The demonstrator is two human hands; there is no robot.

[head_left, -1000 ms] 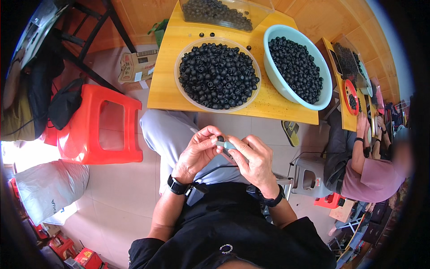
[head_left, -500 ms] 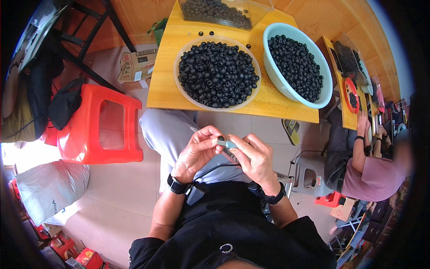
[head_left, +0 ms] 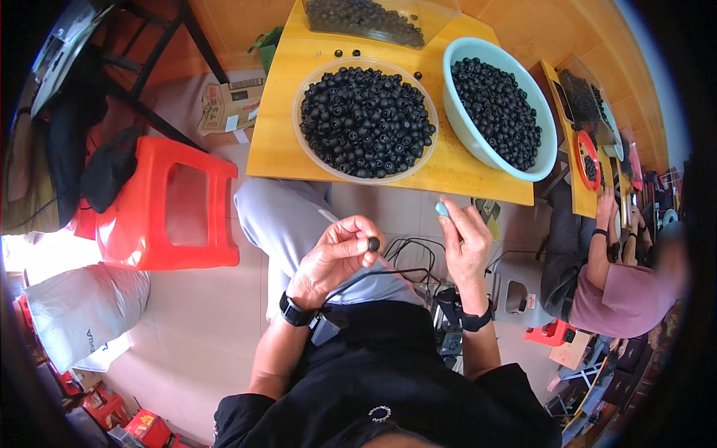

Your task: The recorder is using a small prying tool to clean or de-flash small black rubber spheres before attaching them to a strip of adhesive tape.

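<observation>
Over my lap, my left hand point(head_left: 340, 257) pinches a small round black bead-like piece point(head_left: 373, 243) between thumb and forefinger. Farther right and a little higher, my right hand point(head_left: 467, 243) has its fingers closed on a small pale blue-green tool point(head_left: 441, 209); only its rounded end shows, the rest being covered by the fingers. The two hands are apart. Beyond them on the yellow table point(head_left: 272, 153), a clear round tub point(head_left: 297, 138) is heaped with similar black pieces. Beside it, a light blue basin point(head_left: 549, 142) holds many more.
A clear rectangular bin point(head_left: 441, 19) of black pieces stands at the table's far edge, with a few loose ones nearby. Left is a red stool point(head_left: 131, 224). Black cables point(head_left: 407, 272) hang by my lap. A person in a pink top point(head_left: 624, 295) sits at the right.
My right hand has moved right and away from my left, taking the blue-green tool off the black piece. The left hand still holds that piece, now turned.
</observation>
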